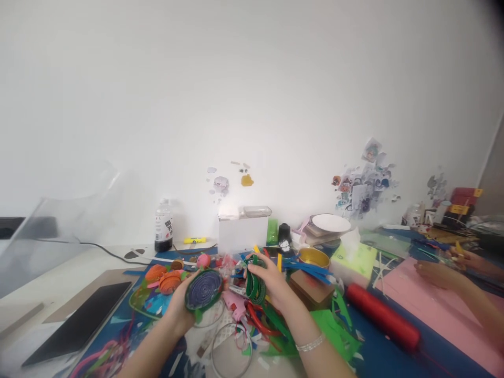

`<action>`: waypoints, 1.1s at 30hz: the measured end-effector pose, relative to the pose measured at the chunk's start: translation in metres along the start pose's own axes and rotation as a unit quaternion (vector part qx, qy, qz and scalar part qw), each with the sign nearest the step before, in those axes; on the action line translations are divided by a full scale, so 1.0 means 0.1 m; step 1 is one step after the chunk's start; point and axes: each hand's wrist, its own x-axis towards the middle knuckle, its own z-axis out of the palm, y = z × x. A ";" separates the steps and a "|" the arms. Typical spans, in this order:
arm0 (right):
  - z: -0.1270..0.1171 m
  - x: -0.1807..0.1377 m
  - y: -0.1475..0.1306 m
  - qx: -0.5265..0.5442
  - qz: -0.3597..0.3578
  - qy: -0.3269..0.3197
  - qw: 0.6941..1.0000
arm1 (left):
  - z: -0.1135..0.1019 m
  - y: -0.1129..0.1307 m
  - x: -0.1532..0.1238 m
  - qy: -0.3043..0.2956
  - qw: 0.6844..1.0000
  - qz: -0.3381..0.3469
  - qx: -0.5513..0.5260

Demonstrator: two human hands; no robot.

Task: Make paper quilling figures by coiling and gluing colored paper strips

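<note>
My left hand (182, 302) is closed on the edge of a round coiled disc (203, 290), purple-blue with a green rim, its spiral face turned up. Small green tabs stick out at the disc's edge. In my right hand (271, 281) the fingers are wrapped round a loosely looped green strip (255, 283), held just right of the disc and apart from it. A pink glue gun (235, 305) lies below and between the two hands. Orange domed pieces (169, 282) sit in a clutter left of the disc.
A red roll (384, 316) lies on the blue mat, near a tissue box (354, 257). At right, a co-worker's hand (433, 275) rests over a pink sheet (413, 294). Metal rings (212, 362), a bottle (163, 226), a white box (242, 236) and a black tablet-like slab (79, 321) surround the work.
</note>
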 end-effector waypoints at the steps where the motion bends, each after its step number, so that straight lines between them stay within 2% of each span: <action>1: 0.01 -0.01 0.00 -0.007 0.005 0.000 1.000 | 0.01 0.02 -0.04 -0.007 1.000 -0.012 0.002; 6: 0.02 -0.03 0.01 -0.039 0.005 -0.009 0.999 | 0.05 0.10 -0.17 -0.079 0.996 -0.039 -0.009; 11: 0.03 -0.04 0.01 -0.045 0.009 -0.011 0.999 | -0.05 0.08 -0.13 -0.200 0.980 -0.002 -0.019; 14: 0.04 -0.04 0.00 -0.029 0.022 -0.024 0.999 | -0.10 0.07 -0.10 -0.237 0.971 0.012 -0.010; 18: 0.02 -0.04 0.00 0.034 0.006 -0.087 0.996 | -0.10 0.07 -0.10 -0.246 0.969 0.013 -0.004; 21: -0.02 -0.05 0.00 0.085 -0.007 -0.153 0.984 | -0.09 0.08 -0.10 -0.250 0.968 0.007 -0.003; 24: -0.07 -0.04 0.01 0.114 -0.027 -0.193 0.974 | -0.08 0.09 -0.10 -0.244 0.970 -0.002 -0.008; 28: -0.10 -0.06 -0.02 0.126 -0.047 -0.192 0.972 | -0.06 0.09 -0.13 -0.211 0.977 -0.011 -0.005; 33: -0.11 -0.13 -0.14 0.085 -0.071 -0.130 0.985 | -0.01 0.03 -0.10 -0.139 0.990 -0.033 0.011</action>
